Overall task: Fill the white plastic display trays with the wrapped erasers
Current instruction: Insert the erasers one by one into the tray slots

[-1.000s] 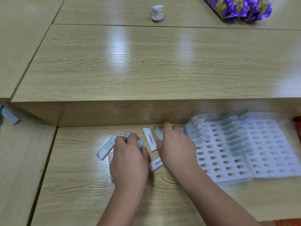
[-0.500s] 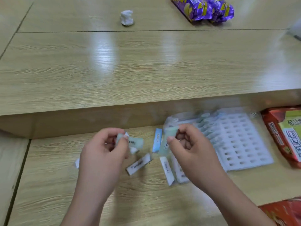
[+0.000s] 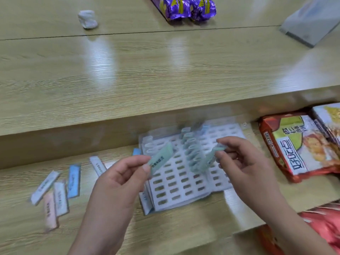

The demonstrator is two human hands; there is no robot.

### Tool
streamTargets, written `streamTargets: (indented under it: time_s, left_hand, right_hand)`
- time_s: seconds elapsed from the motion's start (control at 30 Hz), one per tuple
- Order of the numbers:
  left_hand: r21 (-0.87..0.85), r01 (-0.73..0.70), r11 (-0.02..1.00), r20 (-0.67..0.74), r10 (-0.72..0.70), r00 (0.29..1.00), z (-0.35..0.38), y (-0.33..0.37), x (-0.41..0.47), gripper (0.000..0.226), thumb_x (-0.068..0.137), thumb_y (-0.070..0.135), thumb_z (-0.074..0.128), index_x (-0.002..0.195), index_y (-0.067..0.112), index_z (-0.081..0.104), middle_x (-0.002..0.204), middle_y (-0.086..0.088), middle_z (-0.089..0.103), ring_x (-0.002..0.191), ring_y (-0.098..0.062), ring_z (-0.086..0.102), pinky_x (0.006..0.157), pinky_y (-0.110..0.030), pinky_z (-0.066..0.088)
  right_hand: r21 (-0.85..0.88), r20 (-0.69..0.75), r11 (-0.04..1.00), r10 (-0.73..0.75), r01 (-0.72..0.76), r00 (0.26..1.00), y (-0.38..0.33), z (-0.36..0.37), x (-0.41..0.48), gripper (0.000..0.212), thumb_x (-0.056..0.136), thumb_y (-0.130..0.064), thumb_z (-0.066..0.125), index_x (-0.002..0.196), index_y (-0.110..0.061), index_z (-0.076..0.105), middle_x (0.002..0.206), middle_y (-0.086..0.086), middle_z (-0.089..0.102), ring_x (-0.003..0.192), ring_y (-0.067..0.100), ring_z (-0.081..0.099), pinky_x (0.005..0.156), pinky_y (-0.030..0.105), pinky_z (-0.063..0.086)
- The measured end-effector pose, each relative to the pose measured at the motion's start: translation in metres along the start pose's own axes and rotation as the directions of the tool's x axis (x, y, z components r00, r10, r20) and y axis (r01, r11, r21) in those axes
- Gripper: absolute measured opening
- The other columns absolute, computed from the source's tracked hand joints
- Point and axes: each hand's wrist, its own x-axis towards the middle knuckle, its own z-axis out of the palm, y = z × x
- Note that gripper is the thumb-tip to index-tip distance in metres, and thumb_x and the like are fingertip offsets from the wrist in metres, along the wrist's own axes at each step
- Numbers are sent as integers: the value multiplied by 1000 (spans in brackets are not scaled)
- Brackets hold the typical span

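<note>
Over two-tier wooden desk (image 3: 165,70): left fingers (image 3: 137,160) pinch green eraser (image 3: 161,158), right fingers (image 3: 230,141) pinch second eraser (image 3: 209,160).

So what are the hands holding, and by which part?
The left hand pinches a green wrapped eraser by its lower end; the right hand pinches a second green eraser by its upper end.

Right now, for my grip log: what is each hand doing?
Left hand: pinches a pale green wrapped eraser.
Right hand: pinches a second pale green wrapped eraser, blurred.
</note>
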Motion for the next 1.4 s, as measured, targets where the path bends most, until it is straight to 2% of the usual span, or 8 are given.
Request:
streamTargets:
  time_s: [0.17,0.3,0.47,0.6,0.77,1.0,1.27,1.4]
  left_hand:
    - [-13,-97,995,-10,97,995,24,-8,-6,39,92,2,64,104,37,74,96,-6,72,88,-22,76,73,-23,58]
    - [92,-93,991,29,91,995,40,-9,-12,32,91,10,67,100,41,72,94,9,78,89,-10,75,77,-28,57]
    - [210,-142,967,-28,151,988,51,-13,-12,31,89,11,70,90,42,75,90,15,76,84,-1,71,69,-10,51]
    - [283,-148,948,-47,168,985,57,-26,-10,24,87,17,73,89,41,75,96,11,72,88,-6,69,74,-21,54]
    - [320,-160,934,-19,175,984,69,-37,-12,26,86,13,73,88,39,75,94,12,70,86,-7,69,78,-33,58]
    - [402,-220,889,3,240,971,76,-44,-13,26,85,9,73,86,35,76,90,16,70,84,-4,67,70,-8,46]
    - [468,-258,845,21,282,959,78,-45,-12,25,85,10,73,82,35,73,87,18,68,83,-1,65,68,-5,43]
    - [522,-294,801,35,325,945,78,-49,-13,28,85,11,75,83,38,71,88,21,67,87,-2,65,70,-3,43]
  right_hand:
    - [-172,103,965,-182,198,978,13,-1,-1,24,90,-30,68,108,-45,61,104,-27,65,88,-2,67,74,7,49]
    - [-253,245,917,-248,309,937,25,-1,1,24,90,-29,65,111,-40,60,105,-26,64,89,-7,63,74,6,46]
    - [-256,302,859,-365,444,881,31,-4,7,23,93,-30,59,113,-25,70,102,-23,67,95,-7,62,81,6,45]
    - [-271,305,795,-464,543,832,35,-7,7,25,94,-28,59,112,-18,74,99,-12,72,91,4,67,78,16,51]
    - [-215,240,783,-537,584,808,47,-6,2,23,94,-22,64,114,-16,74,97,-4,72,87,11,68,68,28,54]
    - [-166,220,788,-556,592,802,54,1,3,22,95,-20,66,115,-16,74,97,-4,72,86,12,68,67,29,55]
    - [-338,270,694,-575,636,772,70,5,-5,38,83,-7,75,120,-19,73,100,-4,73,80,18,68,53,34,53]
    - [-390,234,689,-567,611,790,66,5,-8,41,90,-20,67,130,-24,61,89,-9,72,73,13,66,50,32,53]
